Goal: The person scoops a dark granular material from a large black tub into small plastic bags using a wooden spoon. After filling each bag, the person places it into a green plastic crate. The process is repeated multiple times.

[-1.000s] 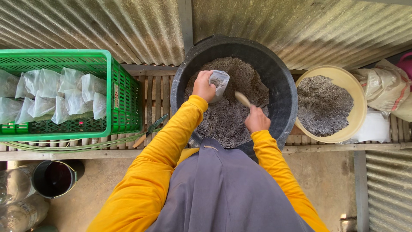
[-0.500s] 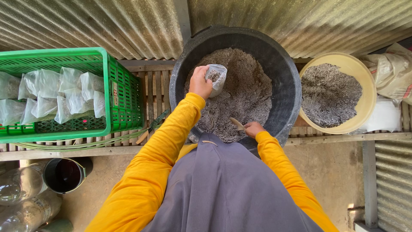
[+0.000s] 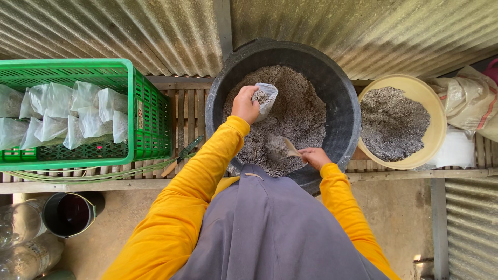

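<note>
Over the far half of the black tub [image 3: 342, 111], a small clear bag [image 3: 267, 97] is held up by the left hand [image 3: 245, 103], fingers closed around its mouth and upper side so that the opening stays gathered toward the right. The bag is thin, soft film, partly filled with grey grainy mix [image 3: 298, 111]; it is judged light but floppy, likely to sag or spill if gripped low, so the rim is the sound place to pinch, with the belly left hanging free. Nearer the body and to the right of that hand, the right hand [image 3: 313, 156] is closed on the handle of a small pale scoop [image 3: 289, 148], whose bowl is dug into the mix just beyond the fingers. The scoop looks stiff and light; the loose mix is judged dry and apt to slide off if tilted. Well to the left of the left hand, a green crate [image 3: 150, 119] with more bags stands on the slatted surface [image 3: 192, 111]; right of the right hand lies a yellow basin [image 3: 438, 129] of the same mix
</note>
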